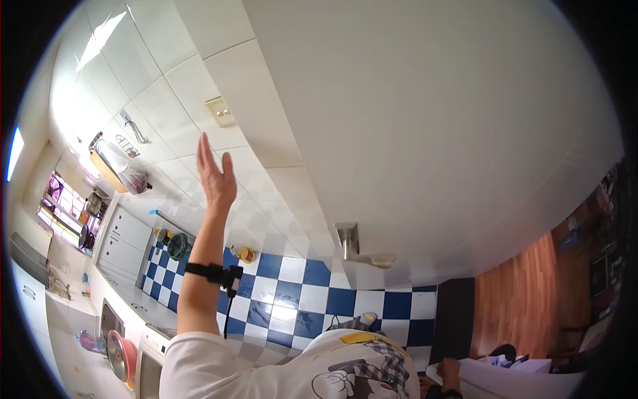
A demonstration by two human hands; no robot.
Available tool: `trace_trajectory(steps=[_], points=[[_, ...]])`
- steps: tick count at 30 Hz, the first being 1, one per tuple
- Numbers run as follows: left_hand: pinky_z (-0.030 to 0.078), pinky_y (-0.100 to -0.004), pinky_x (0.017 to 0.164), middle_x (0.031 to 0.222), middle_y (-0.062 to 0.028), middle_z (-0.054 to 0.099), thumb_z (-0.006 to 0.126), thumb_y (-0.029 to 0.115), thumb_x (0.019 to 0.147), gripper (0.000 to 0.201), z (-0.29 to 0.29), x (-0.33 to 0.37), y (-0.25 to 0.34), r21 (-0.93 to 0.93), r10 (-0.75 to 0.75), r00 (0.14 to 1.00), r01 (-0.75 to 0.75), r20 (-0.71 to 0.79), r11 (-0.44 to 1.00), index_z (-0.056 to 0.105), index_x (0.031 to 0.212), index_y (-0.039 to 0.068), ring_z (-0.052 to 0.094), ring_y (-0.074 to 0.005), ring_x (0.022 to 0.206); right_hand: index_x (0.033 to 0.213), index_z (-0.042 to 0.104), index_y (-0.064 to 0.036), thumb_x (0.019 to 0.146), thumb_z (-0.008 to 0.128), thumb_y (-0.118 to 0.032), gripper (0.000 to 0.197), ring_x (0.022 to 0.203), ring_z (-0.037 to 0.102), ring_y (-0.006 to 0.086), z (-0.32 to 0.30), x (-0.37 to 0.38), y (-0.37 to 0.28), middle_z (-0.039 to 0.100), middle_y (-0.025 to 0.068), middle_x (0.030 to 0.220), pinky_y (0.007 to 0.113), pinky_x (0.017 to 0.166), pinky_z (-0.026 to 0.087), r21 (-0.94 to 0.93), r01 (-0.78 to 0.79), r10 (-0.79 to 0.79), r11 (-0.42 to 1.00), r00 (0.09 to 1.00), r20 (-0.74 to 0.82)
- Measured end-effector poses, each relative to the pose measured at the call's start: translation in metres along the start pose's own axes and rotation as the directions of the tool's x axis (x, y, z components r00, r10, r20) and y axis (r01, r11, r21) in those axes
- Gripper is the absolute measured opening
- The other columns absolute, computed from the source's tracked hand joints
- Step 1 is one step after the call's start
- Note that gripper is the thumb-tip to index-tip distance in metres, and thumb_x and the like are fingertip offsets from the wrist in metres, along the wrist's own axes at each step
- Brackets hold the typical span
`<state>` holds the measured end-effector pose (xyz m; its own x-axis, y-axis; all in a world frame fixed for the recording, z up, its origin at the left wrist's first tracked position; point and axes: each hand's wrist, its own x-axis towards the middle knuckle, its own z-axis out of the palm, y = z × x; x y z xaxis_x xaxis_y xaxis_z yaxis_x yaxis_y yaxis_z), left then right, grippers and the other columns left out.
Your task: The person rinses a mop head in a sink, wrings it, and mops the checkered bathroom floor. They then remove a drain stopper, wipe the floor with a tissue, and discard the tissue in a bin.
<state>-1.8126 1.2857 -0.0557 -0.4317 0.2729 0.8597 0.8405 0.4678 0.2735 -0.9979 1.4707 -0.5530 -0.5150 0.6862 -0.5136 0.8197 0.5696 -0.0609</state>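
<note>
My left hand (216, 181) is raised in front of the white tiled wall, fingers stretched out and thumb apart, holding nothing. Just above its fingertips in the picture is a cream wall switch (220, 112) with two round buttons; I cannot make out any contact. A black strap with a small device (222, 276) and a cable is on that forearm. Low at the right, my right hand (450, 368) is partly in view beside my shirt, near a white surface (488, 380). Its fingers are too small and dark to read.
A white door (425, 133) with a metal lever handle (355, 246) stands to the right. Blue and white tiles (286, 292) cover the floor, with a yellow bottle (246, 254) and a dark green bin (178, 246) by the wall. A red basin (121, 357) is at the sink.
</note>
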Motion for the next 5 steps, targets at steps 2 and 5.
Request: trace_trajectory(steps=[2,5], points=[[0.026,-0.0458,0.115,0.153,-0.0218,0.03,0.05,0.024,0.1,0.062,0.034,0.013,-0.014,0.015,0.045,0.999,-0.045,-0.024,0.999,0.024,0.151,0.002,0.028,-0.038,0.142,0.07,0.065,-0.0088,0.074,0.067,-0.031,0.023,0.075,0.063,0.0361,-0.005,0.006,0.004,0.063,0.0141,0.071,0.049,0.065,0.047,-0.042,-0.129,0.133,0.991,0.985,0.106],[0.022,-0.0458,0.118,0.153,-0.0239,0.029,0.049,0.013,0.092,0.067,0.071,0.037,-0.058,0.138,0.165,0.986,-0.16,-0.028,0.977,0.022,0.15,-0.004,0.023,-0.0397,0.144,0.072,0.067,-0.0088,0.075,0.068,-0.03,0.021,0.076,0.064,0.0344,-0.016,-0.01,0.001,0.065,0.0134,0.073,0.048,0.066,0.049,-0.034,-0.16,0.163,0.986,0.978,0.13]])
